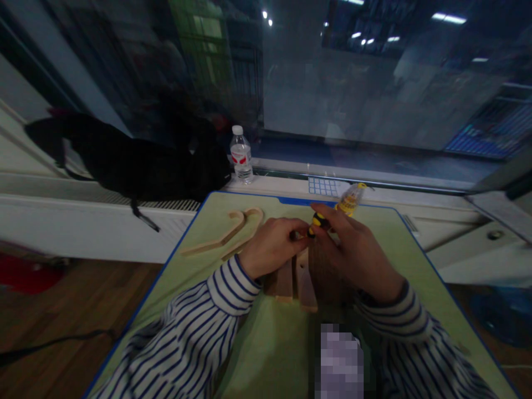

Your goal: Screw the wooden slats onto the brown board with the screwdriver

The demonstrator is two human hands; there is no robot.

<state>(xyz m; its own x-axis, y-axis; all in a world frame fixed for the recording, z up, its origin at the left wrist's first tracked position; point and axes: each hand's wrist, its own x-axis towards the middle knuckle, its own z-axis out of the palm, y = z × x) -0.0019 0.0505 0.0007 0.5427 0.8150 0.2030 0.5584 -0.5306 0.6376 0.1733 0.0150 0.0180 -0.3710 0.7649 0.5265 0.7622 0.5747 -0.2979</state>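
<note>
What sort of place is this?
Probably an indoor room, perhaps a makeshift workspace: a large window above a sill, wooden flooring, and a blue-edged table with wooden pieces on it.

Dim; lights (449, 18) glare in window (307, 100); shadow on counter (249, 349); soft blur, edges stretched, pixelated patch (338, 363).

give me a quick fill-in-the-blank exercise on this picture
1. The right hand grips a handle coloured black and ____.
2. The hook-shaped pieces near the left hand are made of ____.
3. The clear bottle has a ____ cap.
4. The pale green tabletop has a ____ border.

Missing words: yellow; wood; white; blue.
</note>
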